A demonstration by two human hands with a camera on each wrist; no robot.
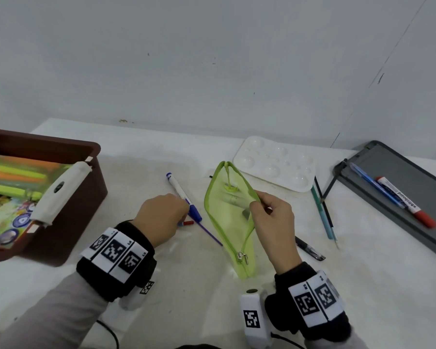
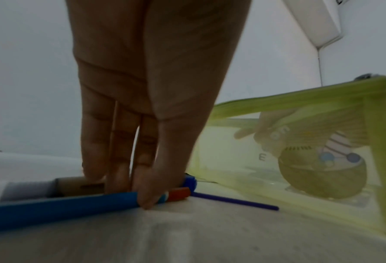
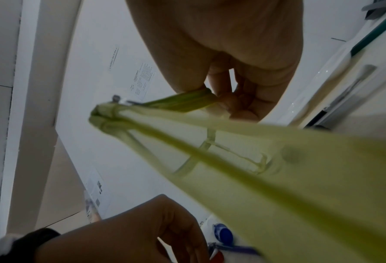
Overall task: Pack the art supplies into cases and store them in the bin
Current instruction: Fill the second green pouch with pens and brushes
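Note:
A lime-green mesh pouch [image 1: 227,222] stands on the table, zipper side up. My right hand [image 1: 256,205] pinches its upper edge [image 3: 194,100] and holds the mouth apart. Left of the pouch my left hand [image 1: 184,215] reaches down onto a blue pen with a red cap [image 2: 52,208]. Its thumb [image 2: 151,195] is on the near side and its fingers [image 2: 117,178] on the far side. A white marker with a blue cap [image 1: 180,191] and a thin purple stick [image 1: 210,234] lie beside that hand. The brown bin [image 1: 86,197] sits at the far left.
The bin holds colourful supplies and a white case [image 1: 58,190]. A white paint palette [image 1: 275,163] lies behind the pouch. Teal pencils [image 1: 322,215] and a black pen [image 1: 310,250] lie to the right. A grey tray [image 1: 408,172] holds a red whiteboard marker [image 1: 408,201] and blue pens.

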